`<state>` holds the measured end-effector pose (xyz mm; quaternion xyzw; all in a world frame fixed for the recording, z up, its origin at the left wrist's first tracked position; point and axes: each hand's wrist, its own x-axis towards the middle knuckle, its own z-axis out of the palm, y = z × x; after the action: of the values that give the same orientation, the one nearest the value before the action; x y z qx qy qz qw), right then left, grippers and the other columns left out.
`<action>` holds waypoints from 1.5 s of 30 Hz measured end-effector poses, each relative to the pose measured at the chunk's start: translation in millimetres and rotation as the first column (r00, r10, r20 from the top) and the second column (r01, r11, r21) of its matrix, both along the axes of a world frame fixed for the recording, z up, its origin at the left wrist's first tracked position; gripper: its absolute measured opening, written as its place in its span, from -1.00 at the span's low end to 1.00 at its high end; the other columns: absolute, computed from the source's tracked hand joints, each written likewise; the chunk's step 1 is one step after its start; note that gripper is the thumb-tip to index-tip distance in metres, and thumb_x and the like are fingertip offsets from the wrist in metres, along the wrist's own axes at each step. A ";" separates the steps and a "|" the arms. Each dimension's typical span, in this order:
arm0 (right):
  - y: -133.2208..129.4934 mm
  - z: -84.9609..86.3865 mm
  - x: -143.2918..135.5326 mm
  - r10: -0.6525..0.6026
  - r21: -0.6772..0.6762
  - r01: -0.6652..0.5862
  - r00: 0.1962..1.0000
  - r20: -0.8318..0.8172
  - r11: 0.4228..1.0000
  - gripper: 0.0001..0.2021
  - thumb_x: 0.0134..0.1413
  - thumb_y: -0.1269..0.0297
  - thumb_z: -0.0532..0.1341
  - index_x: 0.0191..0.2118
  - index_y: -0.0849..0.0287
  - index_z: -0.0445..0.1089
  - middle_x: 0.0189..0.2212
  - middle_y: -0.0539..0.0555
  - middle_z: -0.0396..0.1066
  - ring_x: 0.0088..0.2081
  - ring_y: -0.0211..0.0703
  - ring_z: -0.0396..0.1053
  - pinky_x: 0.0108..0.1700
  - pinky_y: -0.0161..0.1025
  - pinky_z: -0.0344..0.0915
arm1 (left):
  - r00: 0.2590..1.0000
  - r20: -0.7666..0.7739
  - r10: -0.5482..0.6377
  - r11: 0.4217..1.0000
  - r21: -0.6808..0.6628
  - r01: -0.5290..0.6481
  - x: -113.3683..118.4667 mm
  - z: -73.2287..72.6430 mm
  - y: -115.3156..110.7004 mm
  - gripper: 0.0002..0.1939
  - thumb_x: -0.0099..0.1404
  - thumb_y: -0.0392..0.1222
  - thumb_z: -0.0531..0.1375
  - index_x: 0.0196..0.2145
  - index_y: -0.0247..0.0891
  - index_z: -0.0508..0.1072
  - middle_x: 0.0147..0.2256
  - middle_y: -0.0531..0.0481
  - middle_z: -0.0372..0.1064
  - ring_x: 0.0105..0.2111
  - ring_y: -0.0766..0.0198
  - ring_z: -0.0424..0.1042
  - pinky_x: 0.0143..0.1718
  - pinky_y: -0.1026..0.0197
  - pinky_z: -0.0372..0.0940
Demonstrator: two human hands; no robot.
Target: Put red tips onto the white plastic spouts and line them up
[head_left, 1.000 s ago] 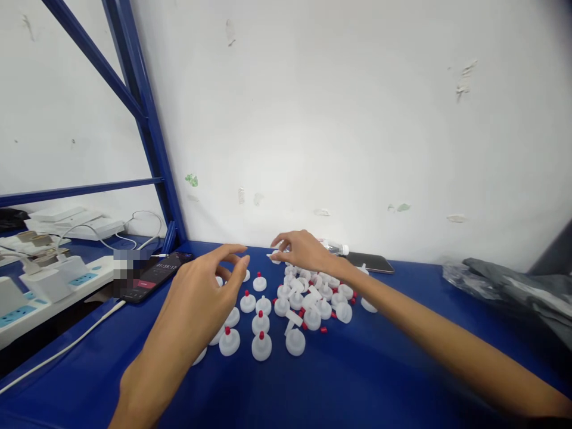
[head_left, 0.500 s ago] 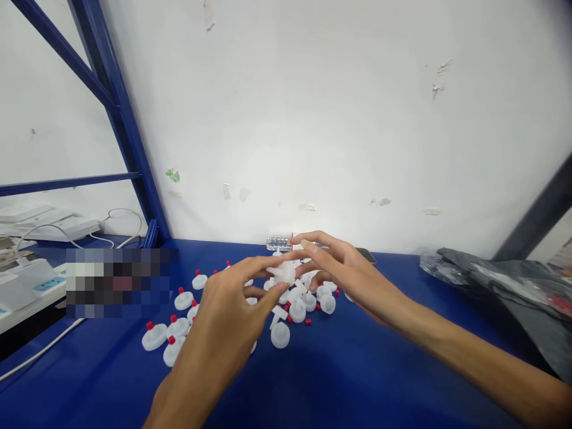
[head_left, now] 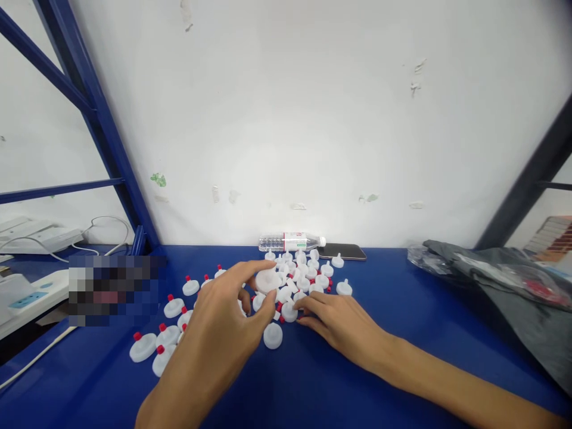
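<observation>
My left hand [head_left: 232, 307] grips a round white plastic spout cap [head_left: 267, 281] between thumb and fingers, above the table, its flat round side towards me. My right hand [head_left: 333, 313] is down at the near right edge of a pile of white spout caps [head_left: 301, 269]. Its bent fingertips are drawn together against a white cap [head_left: 289, 311]; whatever they pinch is hidden. Small red tips [head_left: 280, 307] lie among the pile. One white cap [head_left: 272, 336] lies apart in front. To the left, partly behind my left hand, stand several white caps with red tips [head_left: 143, 345].
Against the wall lie a clear plastic bottle [head_left: 295, 241] and a dark phone [head_left: 344, 251]. Grey plastic bags [head_left: 487, 280] lie at the right of the blue table [head_left: 357, 381]. At the left are a white power strip [head_left: 36, 298], cables and a blue metal frame [head_left: 109, 131].
My right hand has left the cap in my left hand and moved down to the pile. My left hand has kept the cap and turned it. The view has shifted slightly right.
</observation>
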<state>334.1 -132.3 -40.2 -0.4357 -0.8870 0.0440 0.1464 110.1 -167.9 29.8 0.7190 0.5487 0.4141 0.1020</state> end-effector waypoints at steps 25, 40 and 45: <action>-5.7 20.6 8.8 -0.192 -0.336 -0.023 0.784 -0.590 0.942 -0.83 0.29 0.10 0.29 -0.21 0.08 0.46 -0.52 -0.07 0.47 -0.50 -0.22 0.43 -0.44 -0.30 0.32 | 0.930 -0.364 -0.051 0.984 -0.179 -0.016 2.2 -16.6 3.7 -0.60 0.37 0.00 0.18 0.03 -0.22 0.59 -0.16 -0.16 0.59 -0.14 -0.08 0.55 -0.05 -0.06 0.35; -16.4 20.5 -4.2 -0.264 -0.397 -0.185 0.493 -0.829 0.899 -0.79 -0.01 0.11 0.50 -0.30 0.09 0.61 -0.37 0.02 0.62 -0.33 -0.16 0.55 -0.27 -0.27 0.47 | 0.904 -0.358 -0.234 0.958 -0.242 0.151 16.2 -26.9 -1.0 -0.78 0.35 -0.09 0.27 -0.08 -0.11 0.61 -0.19 -0.07 0.56 -0.19 0.00 0.51 -0.13 -0.01 0.28; -19.9 18.0 -7.2 -0.262 -0.395 -0.204 0.473 -0.841 0.896 -0.79 -0.02 0.11 0.51 -0.31 0.09 0.63 -0.39 0.03 0.63 -0.35 -0.16 0.57 -0.26 -0.26 0.49 | 0.901 -0.336 -0.275 0.945 -0.265 0.190 19.1 -29.0 -0.4 -0.85 0.33 -0.06 0.31 -0.16 -0.08 0.59 -0.18 0.00 0.57 -0.14 0.01 0.51 -0.13 0.01 0.27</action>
<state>326.9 -152.1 -22.1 -0.3869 -0.6414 0.4591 0.4777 129.2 -168.3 0.9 0.8281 0.5112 0.1916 0.1273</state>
